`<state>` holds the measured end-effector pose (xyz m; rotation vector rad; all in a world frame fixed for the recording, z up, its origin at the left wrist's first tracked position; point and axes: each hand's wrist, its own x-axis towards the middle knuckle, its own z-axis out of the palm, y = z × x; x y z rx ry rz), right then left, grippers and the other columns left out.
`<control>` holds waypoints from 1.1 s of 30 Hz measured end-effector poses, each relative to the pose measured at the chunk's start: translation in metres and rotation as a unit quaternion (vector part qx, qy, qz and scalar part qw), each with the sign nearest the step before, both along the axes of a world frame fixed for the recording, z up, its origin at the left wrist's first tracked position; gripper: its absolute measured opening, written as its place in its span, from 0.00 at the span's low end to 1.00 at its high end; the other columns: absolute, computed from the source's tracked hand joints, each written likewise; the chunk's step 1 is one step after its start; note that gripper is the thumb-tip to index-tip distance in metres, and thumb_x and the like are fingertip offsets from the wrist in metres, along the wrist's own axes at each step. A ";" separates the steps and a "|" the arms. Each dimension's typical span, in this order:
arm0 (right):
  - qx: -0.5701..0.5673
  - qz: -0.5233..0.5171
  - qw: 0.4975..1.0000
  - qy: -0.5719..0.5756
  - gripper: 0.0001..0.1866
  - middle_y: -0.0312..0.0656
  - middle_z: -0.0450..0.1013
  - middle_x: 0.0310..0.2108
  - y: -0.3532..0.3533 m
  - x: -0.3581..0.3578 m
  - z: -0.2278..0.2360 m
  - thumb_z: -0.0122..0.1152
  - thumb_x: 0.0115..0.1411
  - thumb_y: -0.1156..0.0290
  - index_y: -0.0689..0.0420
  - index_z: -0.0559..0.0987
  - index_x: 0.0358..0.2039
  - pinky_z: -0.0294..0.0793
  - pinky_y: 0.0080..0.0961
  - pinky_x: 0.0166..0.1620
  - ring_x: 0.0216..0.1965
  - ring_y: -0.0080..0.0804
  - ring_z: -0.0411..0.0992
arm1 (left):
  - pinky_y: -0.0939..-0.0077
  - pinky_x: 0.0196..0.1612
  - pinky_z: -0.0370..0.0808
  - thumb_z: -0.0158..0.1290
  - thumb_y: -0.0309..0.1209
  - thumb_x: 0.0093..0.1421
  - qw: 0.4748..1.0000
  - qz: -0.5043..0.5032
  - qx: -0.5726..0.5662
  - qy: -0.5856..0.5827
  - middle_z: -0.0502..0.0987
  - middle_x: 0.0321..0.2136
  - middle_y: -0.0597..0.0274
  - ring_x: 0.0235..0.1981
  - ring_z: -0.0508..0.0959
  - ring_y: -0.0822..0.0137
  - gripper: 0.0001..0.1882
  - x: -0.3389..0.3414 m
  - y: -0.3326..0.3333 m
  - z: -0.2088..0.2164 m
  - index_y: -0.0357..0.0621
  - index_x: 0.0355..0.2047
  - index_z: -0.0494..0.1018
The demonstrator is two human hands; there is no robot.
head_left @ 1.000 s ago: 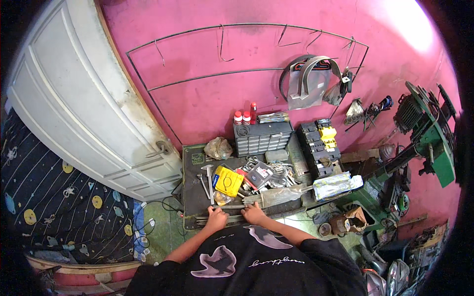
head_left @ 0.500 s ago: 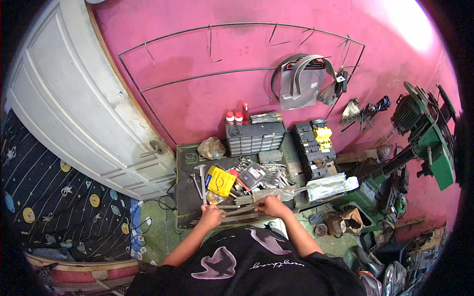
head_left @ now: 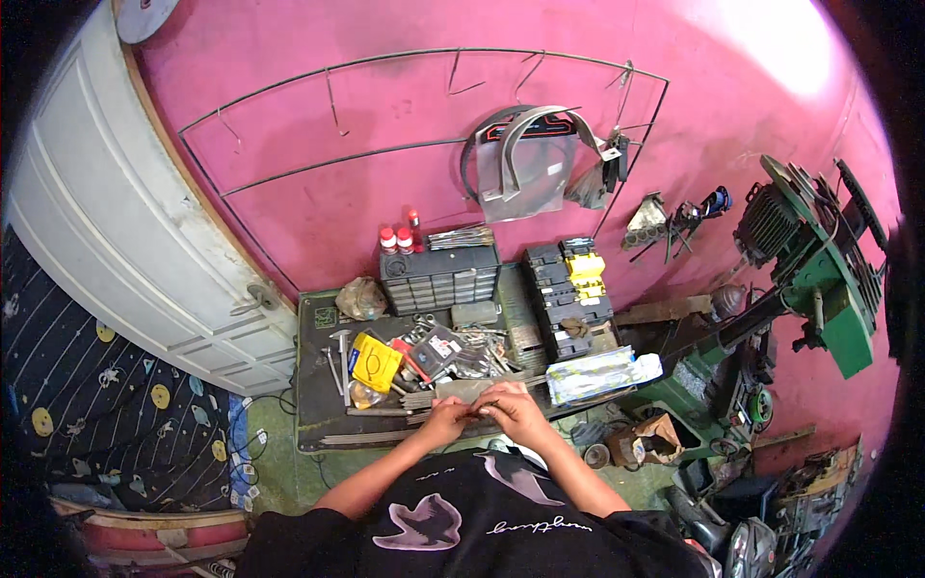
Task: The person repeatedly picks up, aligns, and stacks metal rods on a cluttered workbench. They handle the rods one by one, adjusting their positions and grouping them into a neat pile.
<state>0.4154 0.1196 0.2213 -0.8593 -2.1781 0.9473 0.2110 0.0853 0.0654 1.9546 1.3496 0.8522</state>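
My left hand [head_left: 446, 422] and my right hand [head_left: 511, 414] meet over the front edge of a dark workbench [head_left: 318, 385]. Both are closed, fingertips pressed together around something small and dark that I cannot make out. Several thin grey rods [head_left: 358, 438] lie along the bench edge, left of my left hand. Just beyond the hands rests a bundle of thin grey strips [head_left: 418, 398], partly covered by them. A yellow packet [head_left: 376, 363], a dark case with a red edge [head_left: 435, 353] and a heap of metal tools [head_left: 484, 356] lie farther back.
At the bench's back stand a small-drawer cabinet [head_left: 438, 281] with red-capped bottles [head_left: 396, 240] and a black organizer [head_left: 568, 308]. A white-wrapped package [head_left: 597, 376] sits at the right end. Green machinery [head_left: 833, 323] rises at right; a white door [head_left: 164, 241] is at left.
My hands have drawn together; earlier they were apart with thin rods between them. The view has shifted, so the bench sits farther left and slightly lower in the picture.
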 end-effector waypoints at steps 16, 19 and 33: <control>0.137 -0.011 0.987 -0.080 0.04 0.38 0.79 0.40 0.022 0.049 -0.029 0.65 0.58 0.68 0.53 0.84 0.31 0.61 0.39 0.56 0.47 0.36 0.73 | 0.64 0.46 0.61 0.61 0.34 0.54 0.993 0.076 0.004 0.091 0.80 0.32 0.68 0.40 0.75 0.66 0.14 0.050 -0.006 -0.041 0.58 0.42 0.82; 0.116 -0.037 0.988 -0.090 0.05 0.40 0.80 0.40 0.031 0.057 -0.052 0.65 0.58 0.68 0.54 0.84 0.31 0.62 0.40 0.56 0.46 0.38 0.74 | 0.62 0.47 0.60 0.61 0.35 0.54 0.989 0.101 -0.026 0.102 0.80 0.32 0.67 0.41 0.75 0.66 0.14 0.057 -0.007 -0.043 0.56 0.42 0.82; -0.190 -0.423 0.849 0.253 0.15 0.43 0.81 0.33 0.109 0.250 -0.098 0.54 0.69 0.64 0.64 0.80 0.36 0.72 0.24 0.45 0.35 0.27 0.76 | 0.55 0.49 0.61 0.54 0.26 0.54 0.966 0.040 0.070 0.247 0.75 0.51 0.63 0.50 0.70 0.59 0.15 0.096 0.042 0.001 0.48 0.44 0.77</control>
